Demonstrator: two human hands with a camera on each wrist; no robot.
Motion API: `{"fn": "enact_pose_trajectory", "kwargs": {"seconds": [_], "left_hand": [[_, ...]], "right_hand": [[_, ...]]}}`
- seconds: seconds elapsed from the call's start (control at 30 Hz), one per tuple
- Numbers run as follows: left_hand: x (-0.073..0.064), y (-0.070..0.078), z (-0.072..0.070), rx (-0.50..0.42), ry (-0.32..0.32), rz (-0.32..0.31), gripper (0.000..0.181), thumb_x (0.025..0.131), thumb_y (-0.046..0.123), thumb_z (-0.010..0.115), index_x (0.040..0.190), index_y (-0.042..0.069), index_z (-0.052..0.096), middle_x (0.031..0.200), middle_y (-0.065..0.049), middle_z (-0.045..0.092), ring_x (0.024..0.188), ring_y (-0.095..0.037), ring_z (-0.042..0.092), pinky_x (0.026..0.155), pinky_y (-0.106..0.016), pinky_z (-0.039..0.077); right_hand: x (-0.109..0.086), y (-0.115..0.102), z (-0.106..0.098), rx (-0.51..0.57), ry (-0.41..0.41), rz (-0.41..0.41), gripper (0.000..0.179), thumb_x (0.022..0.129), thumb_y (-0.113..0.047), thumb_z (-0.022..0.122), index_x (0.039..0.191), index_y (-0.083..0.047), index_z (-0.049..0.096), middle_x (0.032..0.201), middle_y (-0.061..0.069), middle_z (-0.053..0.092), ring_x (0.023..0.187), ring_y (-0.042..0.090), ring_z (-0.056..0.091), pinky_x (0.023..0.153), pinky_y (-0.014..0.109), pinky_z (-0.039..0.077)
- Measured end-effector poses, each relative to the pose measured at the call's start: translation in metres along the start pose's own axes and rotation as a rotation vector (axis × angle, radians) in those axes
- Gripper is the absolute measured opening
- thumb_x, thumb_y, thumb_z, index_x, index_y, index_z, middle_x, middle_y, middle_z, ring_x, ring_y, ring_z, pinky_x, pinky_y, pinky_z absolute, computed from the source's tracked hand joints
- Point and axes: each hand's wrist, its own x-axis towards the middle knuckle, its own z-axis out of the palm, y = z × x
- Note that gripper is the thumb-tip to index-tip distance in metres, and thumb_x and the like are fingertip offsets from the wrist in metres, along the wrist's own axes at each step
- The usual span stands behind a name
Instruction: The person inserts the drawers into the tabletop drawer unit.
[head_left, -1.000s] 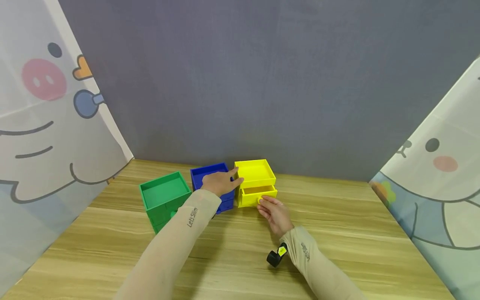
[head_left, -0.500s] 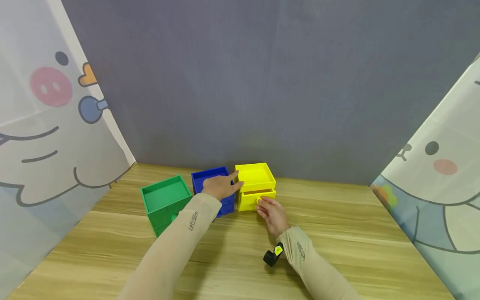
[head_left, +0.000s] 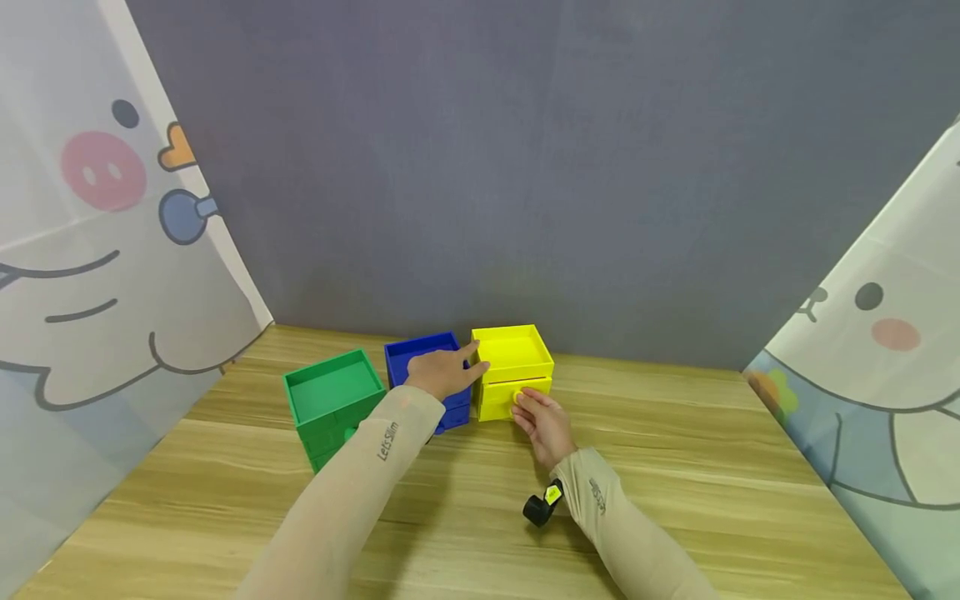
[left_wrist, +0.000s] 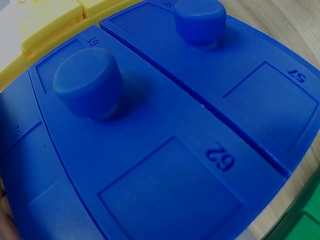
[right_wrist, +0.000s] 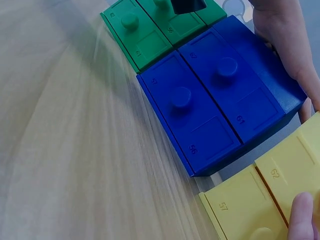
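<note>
A small yellow drawer box point(head_left: 516, 358) with an open tray top stands against the back wall. My right hand point(head_left: 546, 429) pinches the round knob of its upper drawer point(head_left: 495, 403), which sits nearly flush, a thin gap along its top. In the right wrist view a fingertip point(right_wrist: 301, 212) presses at the yellow front, above a lower drawer point(right_wrist: 235, 206) marked 57. My left hand point(head_left: 438, 372) reaches over the blue drawer box point(head_left: 455, 407), its spread fingers touching the yellow box's left side and rim. Blue knobs point(left_wrist: 90, 82) and numbered drawer fronts fill the left wrist view.
Left of the blue box stands a green drawer box point(head_left: 337, 421), turned slightly, its tray top bare. The wooden table point(head_left: 675, 450) spreads in front and right. A grey wall point(head_left: 480, 167) rises behind, with cartoon-printed sheets point(head_left: 90, 250) at both sides. The right wrist wears a black camera point(head_left: 537, 508).
My right hand has pushed the yellow upper drawer inward, from partly pulled out to almost closed. My left hand has stayed at the yellow box's left side. The head view shifted slightly.
</note>
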Motion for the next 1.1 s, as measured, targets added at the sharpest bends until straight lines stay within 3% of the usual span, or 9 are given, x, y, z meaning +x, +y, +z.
{"fn": "enact_pose_trajectory", "kwargs": {"seconds": [0.33, 0.5, 0.67, 0.8, 0.83, 0.87, 0.97, 1.07, 1.1], "left_hand": [[0.004, 0.007, 0.000, 0.029, 0.011, -0.001, 0.063, 0.096, 0.065, 0.030, 0.152, 0.037, 0.024, 0.055, -0.001, 0.041, 0.044, -0.014, 0.029, 0.046, -0.027, 0.028], [0.005, 0.005, 0.001, 0.043, 0.009, -0.024, 0.063, 0.096, 0.065, 0.030, 0.152, 0.039, 0.022, 0.055, -0.001, 0.042, 0.044, -0.014, 0.030, 0.046, -0.027, 0.029], [0.008, 0.006, 0.003, 0.056, 0.024, -0.008, 0.063, 0.095, 0.066, 0.029, 0.152, 0.038, 0.023, 0.053, 0.000, 0.038, 0.042, -0.013, 0.027, 0.045, -0.026, 0.026], [0.008, 0.005, 0.004, 0.105, 0.044, -0.002, 0.064, 0.096, 0.065, 0.030, 0.152, 0.034, 0.028, 0.050, 0.001, 0.031, 0.040, -0.012, 0.018, 0.043, -0.025, 0.020], [0.007, 0.003, 0.004, 0.111, 0.053, 0.000, 0.064, 0.096, 0.065, 0.031, 0.151, 0.032, 0.031, 0.051, 0.000, 0.032, 0.041, -0.012, 0.017, 0.043, -0.025, 0.019], [0.005, 0.001, 0.002, 0.108, 0.067, 0.001, 0.064, 0.096, 0.064, 0.033, 0.150, 0.030, 0.034, 0.055, -0.001, 0.041, 0.042, -0.012, 0.018, 0.043, -0.026, 0.019], [-0.005, -0.011, -0.007, 0.061, 0.126, 0.024, 0.065, 0.095, 0.061, 0.041, 0.149, 0.026, 0.037, 0.090, -0.015, 0.058, 0.054, -0.018, 0.034, 0.045, -0.028, 0.027], [-0.024, -0.030, -0.027, -0.037, 0.217, 0.076, 0.067, 0.095, 0.056, 0.048, 0.151, 0.024, 0.032, 0.125, -0.029, 0.046, 0.075, -0.031, 0.048, 0.049, -0.036, 0.038], [-0.033, -0.038, -0.035, -0.063, 0.251, 0.095, 0.068, 0.095, 0.054, 0.049, 0.152, 0.023, 0.030, 0.126, -0.030, 0.043, 0.084, -0.036, 0.050, 0.051, -0.039, 0.041]], "right_hand": [[0.009, -0.002, 0.000, -0.006, 0.061, 0.000, 0.022, 0.095, 0.003, 0.054, 0.116, 0.010, 0.055, 0.081, 0.001, 0.066, 0.064, 0.008, 0.063, 0.062, 0.018, 0.052], [0.013, 0.000, 0.001, -0.009, 0.057, -0.002, 0.018, 0.094, 0.003, 0.056, 0.111, 0.008, 0.059, 0.080, 0.002, 0.067, 0.063, 0.009, 0.064, 0.061, 0.019, 0.052], [0.015, -0.005, -0.005, -0.085, 0.034, 0.010, 0.024, 0.093, 0.002, 0.057, 0.116, 0.009, 0.057, 0.075, 0.003, 0.067, 0.059, 0.008, 0.063, 0.057, 0.020, 0.052], [0.012, -0.015, -0.017, -0.274, -0.028, 0.007, 0.038, 0.094, -0.002, 0.056, 0.130, 0.011, 0.050, 0.079, 0.009, 0.069, 0.062, 0.010, 0.065, 0.060, 0.023, 0.054], [0.011, -0.018, -0.021, -0.339, -0.045, -0.004, 0.042, 0.094, -0.004, 0.057, 0.133, 0.011, 0.047, 0.083, 0.013, 0.069, 0.065, 0.012, 0.066, 0.062, 0.025, 0.054], [0.010, -0.022, -0.026, -0.417, -0.060, -0.024, 0.047, 0.094, -0.006, 0.058, 0.136, 0.010, 0.045, 0.087, 0.017, 0.070, 0.070, 0.015, 0.068, 0.066, 0.027, 0.055], [0.002, -0.037, -0.044, -0.729, -0.091, -0.139, 0.058, 0.094, -0.018, 0.062, 0.143, 0.004, 0.039, 0.106, 0.023, 0.067, 0.090, 0.025, 0.068, 0.079, 0.037, 0.053], [-0.009, -0.056, -0.069, -1.006, -0.086, -0.250, 0.068, 0.095, -0.027, 0.060, 0.149, 0.000, 0.028, 0.126, 0.027, 0.056, 0.105, 0.037, 0.061, 0.090, 0.048, 0.047], [-0.013, -0.064, -0.077, -1.069, -0.086, -0.273, 0.071, 0.096, -0.029, 0.059, 0.151, -0.001, 0.024, 0.132, 0.029, 0.051, 0.109, 0.040, 0.057, 0.092, 0.050, 0.044]]}}
